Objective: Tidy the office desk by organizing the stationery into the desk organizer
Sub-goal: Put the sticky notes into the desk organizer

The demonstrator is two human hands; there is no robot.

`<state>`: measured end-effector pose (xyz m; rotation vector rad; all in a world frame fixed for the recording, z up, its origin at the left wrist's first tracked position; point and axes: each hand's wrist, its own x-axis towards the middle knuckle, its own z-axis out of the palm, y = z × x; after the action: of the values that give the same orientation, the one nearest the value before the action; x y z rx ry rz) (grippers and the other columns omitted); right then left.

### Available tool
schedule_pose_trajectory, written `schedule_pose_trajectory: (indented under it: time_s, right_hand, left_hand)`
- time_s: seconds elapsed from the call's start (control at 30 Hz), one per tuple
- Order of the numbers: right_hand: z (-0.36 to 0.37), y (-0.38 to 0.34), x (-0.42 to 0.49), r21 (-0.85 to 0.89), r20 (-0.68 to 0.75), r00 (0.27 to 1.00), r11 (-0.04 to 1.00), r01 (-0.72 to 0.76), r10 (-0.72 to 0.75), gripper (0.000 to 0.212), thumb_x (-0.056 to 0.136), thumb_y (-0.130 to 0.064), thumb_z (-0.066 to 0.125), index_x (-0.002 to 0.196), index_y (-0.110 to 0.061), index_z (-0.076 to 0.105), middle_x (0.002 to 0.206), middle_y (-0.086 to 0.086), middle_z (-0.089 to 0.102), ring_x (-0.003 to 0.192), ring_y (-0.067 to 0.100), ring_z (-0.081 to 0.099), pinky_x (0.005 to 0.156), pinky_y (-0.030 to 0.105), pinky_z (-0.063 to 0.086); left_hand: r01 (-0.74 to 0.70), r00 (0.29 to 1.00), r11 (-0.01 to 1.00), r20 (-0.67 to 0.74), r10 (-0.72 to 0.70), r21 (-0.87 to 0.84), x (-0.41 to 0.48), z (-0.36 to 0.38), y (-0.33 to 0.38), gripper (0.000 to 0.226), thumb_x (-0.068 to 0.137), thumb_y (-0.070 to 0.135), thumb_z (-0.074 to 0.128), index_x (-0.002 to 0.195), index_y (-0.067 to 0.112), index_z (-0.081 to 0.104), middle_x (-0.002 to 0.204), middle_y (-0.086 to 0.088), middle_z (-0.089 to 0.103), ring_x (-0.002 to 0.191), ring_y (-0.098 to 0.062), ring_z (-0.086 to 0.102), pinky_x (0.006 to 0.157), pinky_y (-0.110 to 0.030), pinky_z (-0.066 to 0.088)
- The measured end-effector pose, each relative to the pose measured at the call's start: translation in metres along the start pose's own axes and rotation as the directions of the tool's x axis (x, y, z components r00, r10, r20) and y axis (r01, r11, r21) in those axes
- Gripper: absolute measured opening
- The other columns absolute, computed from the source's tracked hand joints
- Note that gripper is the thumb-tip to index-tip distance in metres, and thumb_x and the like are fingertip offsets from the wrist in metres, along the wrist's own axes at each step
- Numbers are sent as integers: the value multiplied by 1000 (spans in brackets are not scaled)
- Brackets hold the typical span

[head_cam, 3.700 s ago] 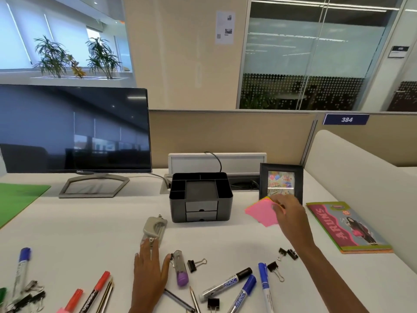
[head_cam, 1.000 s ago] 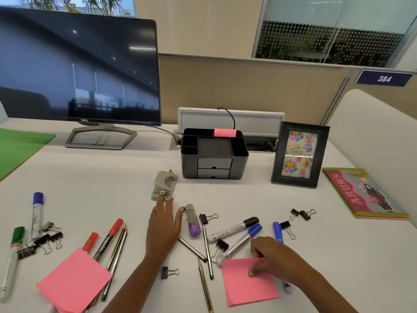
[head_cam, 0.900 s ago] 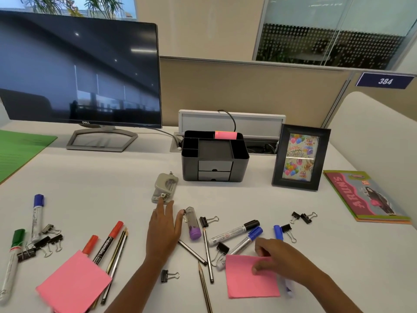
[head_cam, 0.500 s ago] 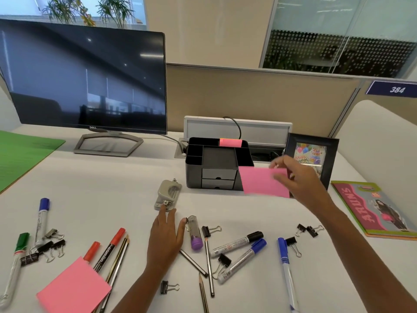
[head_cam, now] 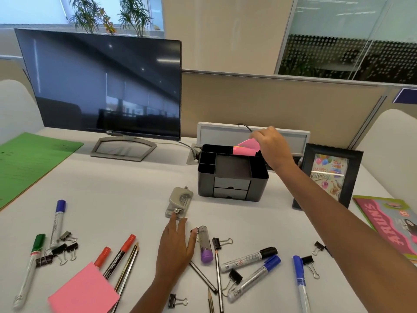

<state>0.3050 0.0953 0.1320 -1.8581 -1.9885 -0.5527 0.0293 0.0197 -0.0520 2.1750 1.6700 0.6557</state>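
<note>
**Right hand at organizer with pink note, left hand flat on desk**

The right arm is stretched forward, with the forearm running diagonally from the lower right up to the back of the desk organizer (head_cam: 259, 186). The right hand (head_cam: 272, 147) is over the organizer's rear right compartment. Its wrist is bent down and its fingers are curled, pinching a pink sticky note (head_cam: 246, 147) by its right edge. The note is tilted, with its lower edge at the rim of the rear compartment. Can't tell how far in it sits.

The left hand (head_cam: 174, 247) lies palm down on the desk (head_cam: 112, 188), fingers straight and close together, holding nothing. A fingertip touches the near end of the grey hole punch (head_cam: 179, 201). The thumb is spread to the right, just beside the purple-capped glue stick (head_cam: 205, 245).

A pink sticky pad (head_cam: 83, 290) lies on the desk at lower left, well apart from the organizer. A black-capped marker (head_cam: 248, 258), a blue-capped marker (head_cam: 255, 276), a pencil (head_cam: 217, 279) and a binder clip (head_cam: 177, 301) lie loose near the left hand. The photo frame (head_cam: 331, 175) stands just right of the organizer, partly behind the right forearm.
</note>
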Motion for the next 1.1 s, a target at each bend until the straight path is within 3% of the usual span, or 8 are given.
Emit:
schedule_pose_trajectory:
  time_s: [0.23,0.4,0.57,0.73,0.83,0.93,1.0,1.1]
  right_hand:
    - [29,-4,8,-34,151,988,999,-21,26,30,88,4,42,113,-4,55,113,16,56,107,30,46,78,38,42]
    - [39,-12,-4,165,8,994,980,-108,108,40,83,15,43,115,-3,57,118,17,55,111,32,49,78,40,49]
    - [42,-30,-55,303,-166,966,942,-143,200,27,84,9,52,106,-1,63,106,18,62,99,32,57,79,30,48]
    - [44,-61,-141,427,-129,948,879,-211,290,19,82,8,59,98,0,65,98,17,65,94,30,61,86,15,41]
    - [44,-82,-190,421,-37,952,869,-261,304,21,78,7,63,96,-5,67,96,13,68,92,26,64,88,19,45]
    - [44,-100,-225,385,-71,952,888,-249,298,17,89,-11,54,94,-6,69,92,12,71,88,27,67,80,37,57]
    - [48,-108,-238,312,-104,961,926,-214,258,55,98,-36,25,90,-6,71,89,12,73,87,27,68,75,50,56]
    - [52,-115,-245,229,-51,980,957,-178,195,73,98,-41,9,86,-9,73,88,8,74,88,27,69,75,54,53]
  left_hand:
    - [-2,1000,1000,-5,2,8,0,2,0,50,93,43,41,135,16,40,151,-10,28,134,-24,37,107,-31,36]
    - [-13,1000,1000,-7,13,15,0,2,-1,48,94,43,39,135,18,39,152,-9,26,134,-22,36,108,-30,35]
    - [-31,999,999,-9,31,30,0,1,-1,47,95,43,36,134,19,39,151,-9,27,133,-21,36,108,-28,34]
    - [-42,999,998,0,42,45,0,0,-1,47,95,43,35,134,17,40,150,-9,29,133,-22,37,109,-30,36]
    - [-42,999,998,-5,42,44,0,0,0,45,95,40,37,132,16,42,150,-11,30,132,-24,39,109,-30,36]
    - [-45,999,998,-20,46,38,0,-1,1,42,95,38,40,129,14,46,147,-13,35,128,-25,43,106,-31,39]
    - [-48,999,998,-23,49,39,-1,-2,1,42,95,37,40,129,14,46,147,-13,35,128,-26,43,106,-31,39]
    - [-33,999,998,7,33,53,-2,-5,3,43,96,39,34,133,17,41,152,-11,25,132,-22,38,108,-28,33]
